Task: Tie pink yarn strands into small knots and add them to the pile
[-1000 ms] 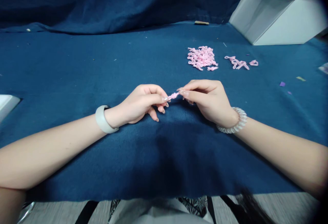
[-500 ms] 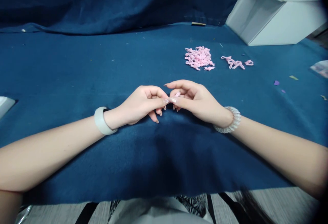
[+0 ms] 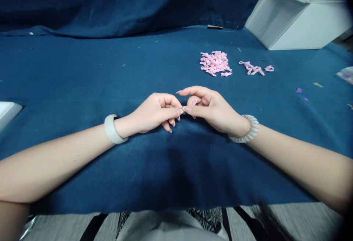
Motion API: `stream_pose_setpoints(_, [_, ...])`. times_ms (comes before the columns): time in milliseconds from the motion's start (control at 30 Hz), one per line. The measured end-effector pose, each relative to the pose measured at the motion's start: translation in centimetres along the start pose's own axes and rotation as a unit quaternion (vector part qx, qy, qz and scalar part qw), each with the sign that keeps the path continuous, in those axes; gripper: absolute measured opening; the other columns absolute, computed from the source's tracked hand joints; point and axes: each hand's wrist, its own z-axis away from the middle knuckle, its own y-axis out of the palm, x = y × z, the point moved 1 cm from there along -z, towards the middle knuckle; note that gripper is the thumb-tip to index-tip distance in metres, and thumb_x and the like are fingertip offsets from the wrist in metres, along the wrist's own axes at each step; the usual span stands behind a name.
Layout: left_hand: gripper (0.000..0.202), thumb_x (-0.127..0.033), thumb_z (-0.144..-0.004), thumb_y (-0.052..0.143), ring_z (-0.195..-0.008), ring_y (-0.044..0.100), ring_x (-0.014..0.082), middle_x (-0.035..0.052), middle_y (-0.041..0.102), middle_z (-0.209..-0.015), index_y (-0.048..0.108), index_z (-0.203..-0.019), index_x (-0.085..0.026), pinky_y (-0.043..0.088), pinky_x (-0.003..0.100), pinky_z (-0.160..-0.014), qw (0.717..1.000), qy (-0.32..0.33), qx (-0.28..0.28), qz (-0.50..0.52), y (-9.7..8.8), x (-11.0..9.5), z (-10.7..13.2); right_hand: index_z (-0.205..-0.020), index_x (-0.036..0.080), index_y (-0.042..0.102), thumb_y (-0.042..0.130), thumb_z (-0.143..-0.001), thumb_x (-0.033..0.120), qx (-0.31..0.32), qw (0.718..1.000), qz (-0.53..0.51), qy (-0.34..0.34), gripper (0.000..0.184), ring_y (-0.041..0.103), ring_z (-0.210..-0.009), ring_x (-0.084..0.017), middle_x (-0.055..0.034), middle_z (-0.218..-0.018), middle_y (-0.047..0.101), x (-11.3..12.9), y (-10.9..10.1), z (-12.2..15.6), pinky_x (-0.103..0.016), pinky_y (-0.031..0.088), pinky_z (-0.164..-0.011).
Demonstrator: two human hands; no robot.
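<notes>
Pink twisted loop (image 3: 194, 102) sits between the two hands, just above the blue cloth, and only a small tip of it shows beside the right thumb. The fingers hide the rest, so its long axis and the way it points cannot be told. The right hand (image 3: 212, 108) is curled around it, thumb and fingers closed in on the piece, with the forefinger reaching forward over the top. The left hand (image 3: 150, 113) is loosely closed, its long pale thumbnail just beside the right thumb; whether it also pinches the loop cannot be told. A smooth white wristband (image 3: 111, 129) circles the left wrist, and a clear spiral coil bracelet (image 3: 246, 129) circles the right.

Both forearms rest on a soft, dark blue cloth (image 3: 82, 79) that rises in folds behind. Farther forward lies a heap of similar pink loops (image 3: 215, 63), with a looser line of them (image 3: 255, 68) just to its right. Beyond these stands an angular white panel structure (image 3: 298, 17). A purple scrap (image 3: 299, 90) and a yellow scrap (image 3: 317, 85) lie on the cloth to the right.
</notes>
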Motion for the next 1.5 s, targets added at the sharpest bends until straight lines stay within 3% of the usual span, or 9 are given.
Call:
stream_pose_setpoints(333, [0.007,-0.015,-0.078,0.061,-0.047,0.054,0.0066,-0.0002,0.058,-0.061,0.058,-0.074,-0.011,0.052,0.018,-0.042,1.0,-0.005,-0.002,0.011,-0.1,0.0,-0.1,-0.112,0.017,0.062,0.064,-0.084,0.03,0.0,0.997,-0.08,0.022,0.031,0.054,-0.066,-0.009,-0.0016,-0.082,0.061,-0.9,-0.6,-0.2,-0.022,0.048,-0.063])
stream_pose_setpoints(600, [0.011,-0.021,-0.079,0.062,-0.059,0.058,0.0094,0.0019,0.06,-0.07,0.061,-0.079,-0.01,0.055,0.021,-0.044,1.0,-0.005,-0.01,0.029,0.2,-0.1,-0.2,-0.107,0.015,0.063,0.07,-0.078,0.022,-0.012,0.997,-0.073,0.0,0.031,0.052,-0.061,-0.005,0.0016,-0.074,0.06,-0.9,-0.4,-0.1,-0.017,0.045,-0.059])
stream_pose_setpoints(833, [0.012,-0.021,-0.08,0.063,-0.055,0.058,0.0075,0.002,0.061,-0.068,0.058,-0.078,-0.009,0.054,0.018,-0.044,0.999,-0.022,-0.027,-0.026,0.4,-0.4,0.0,-0.106,0.012,0.063,0.068,-0.08,0.023,-0.042,0.999,-0.03,0.003,0.029,0.055,-0.059,-0.004,0.0013,-0.071,0.063,-0.5,-0.2,-0.1,-0.016,0.047,-0.059])
stream_pose_setpoints(1067, [0.016,-0.023,-0.079,0.066,-0.063,0.06,0.0099,0.0022,0.061,-0.07,0.057,-0.083,-0.01,0.056,0.019,-0.045,0.999,-0.02,-0.036,-0.031,0.6,-0.4,-0.1,-0.105,0.01,0.063,0.07,-0.078,0.025,-0.057,0.998,-0.005,-0.004,0.031,0.057,-0.058,-0.004,0.0002,-0.071,0.064,-0.4,0.3,0.1,-0.015,0.048,-0.057])
stream_pose_setpoints(1333, [0.014,-0.021,-0.08,0.064,-0.055,0.059,0.0076,0.0013,0.061,-0.064,0.055,-0.078,-0.01,0.054,0.017,-0.044,0.998,-0.037,-0.039,-0.021,0.6,-0.5,-0.3,-0.111,0.013,0.061,0.057,-0.087,0.018,-0.052,0.997,-0.054,-0.002,0.025,0.057,-0.061,-0.005,0.0009,-0.073,0.064,-0.9,0.1,0.0,-0.017,0.051,-0.062])
stream_pose_setpoints(1500, [0.014,-0.022,-0.08,0.064,-0.055,0.06,0.0085,0.0016,0.061,-0.065,0.056,-0.078,-0.01,0.055,0.018,-0.044,0.999,-0.029,-0.032,-0.006,0.4,-0.2,-0.2,-0.109,0.015,0.061,0.065,-0.081,0.015,-0.043,0.995,-0.084,-0.009,0.029,0.059,-0.066,-0.006,0.0003,-0.079,0.064,-1.2,-0.3,0.0,-0.019,0.052,-0.063])
